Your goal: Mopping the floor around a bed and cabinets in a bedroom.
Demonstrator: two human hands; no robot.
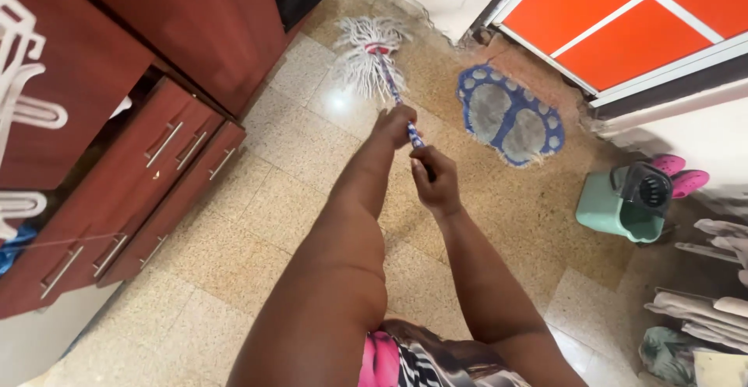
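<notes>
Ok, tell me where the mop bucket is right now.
In the head view the green mop bucket stands on the tiled floor at the right, below the orange door, just right of the blue paw-shaped mat, with pink shoes behind it.

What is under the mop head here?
The mop head lies spread on the speckled tile floor, beside the blue mat, not on it. Its strands cover the tile directly beneath, so any dirt or water there cannot be seen.

drawers (132,192) left, mat (510,114) right of mop (370,56)
</notes>
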